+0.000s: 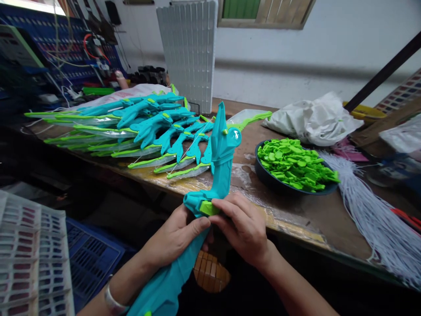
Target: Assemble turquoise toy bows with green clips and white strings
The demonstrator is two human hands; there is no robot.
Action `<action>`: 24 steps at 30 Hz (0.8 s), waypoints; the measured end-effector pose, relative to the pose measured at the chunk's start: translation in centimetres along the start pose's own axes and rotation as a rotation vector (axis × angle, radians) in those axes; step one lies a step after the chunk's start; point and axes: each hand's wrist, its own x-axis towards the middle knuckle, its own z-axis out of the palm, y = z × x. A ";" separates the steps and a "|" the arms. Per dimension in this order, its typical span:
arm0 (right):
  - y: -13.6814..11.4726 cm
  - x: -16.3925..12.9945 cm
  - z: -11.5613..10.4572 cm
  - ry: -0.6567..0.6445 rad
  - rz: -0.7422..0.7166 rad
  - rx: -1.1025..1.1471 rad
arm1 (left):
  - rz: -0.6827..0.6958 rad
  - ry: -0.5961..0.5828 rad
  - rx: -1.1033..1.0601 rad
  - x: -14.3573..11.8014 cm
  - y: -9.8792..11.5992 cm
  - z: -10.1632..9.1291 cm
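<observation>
At the near edge of the surface, a person holds a teal toy bow upright between both hands. To the far left, below the surface, stand a white gridded tray with dark-red cells, contents unclear, and a blue crate, contents not visible. On the left half of the surface lies a row of finished teal-and-green bows, overlapping one another.

The left hand is wrapped around the bow's lower limb, thumb lying against the grip. The right hand is narrowed to a pinch, fingertips pressing a small green clip against the grip. Judgement: the step in hand is seating this green piece into the bow's grip. The next move would call for firm, square pressure while the left hand steadies the body, so the piece goes in flush rather than skewed.

Right of the bow, a dark round bowl holds a heap of loose green plastic parts, filled above the rim. Behind it lies a crumpled white bag; further right, a bundle of white cords trails off the edge.
</observation>
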 end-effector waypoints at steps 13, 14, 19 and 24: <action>-0.5 0.9 -1.0 0.034 0.216 0.033 | 0.086 0.157 0.182 0.0 0.2 0.3; -0.5 0.9 -1.0 0.073 0.296 0.069 | 0.111 0.167 0.199 -0.2 0.3 0.3; -0.6 1.3 -0.6 -0.103 0.660 0.824 | 0.216 0.125 0.256 -1.1 0.3 0.1; -1.0 0.5 0.4 -0.098 0.819 1.177 | 0.257 0.112 0.376 -1.6 0.3 0.0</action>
